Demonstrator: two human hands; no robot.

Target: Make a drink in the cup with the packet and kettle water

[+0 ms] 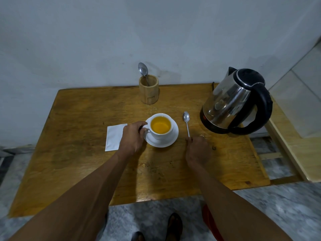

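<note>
Right, left hand (pixel 132 137) is curled round the cup (pixel 160 126) handle, fingers pinching it, cup sitting on its saucer (pixel 171 140) w/ yellow drink nearly to the rim. Right hand (pixel 197 150) pinches the spoon (pixel 187 123) by the handle end, bowl flat on the table (pixel 83 136). Packet (pixel 113 137) lies just left of the saucer, partly under the left hand; kettle (pixel 234 101) stands well apart, far right. Risk, I reckon: cup's that full, a quick lift or tug on the handle could slop liquid over, or a hard stir could splash
</note>
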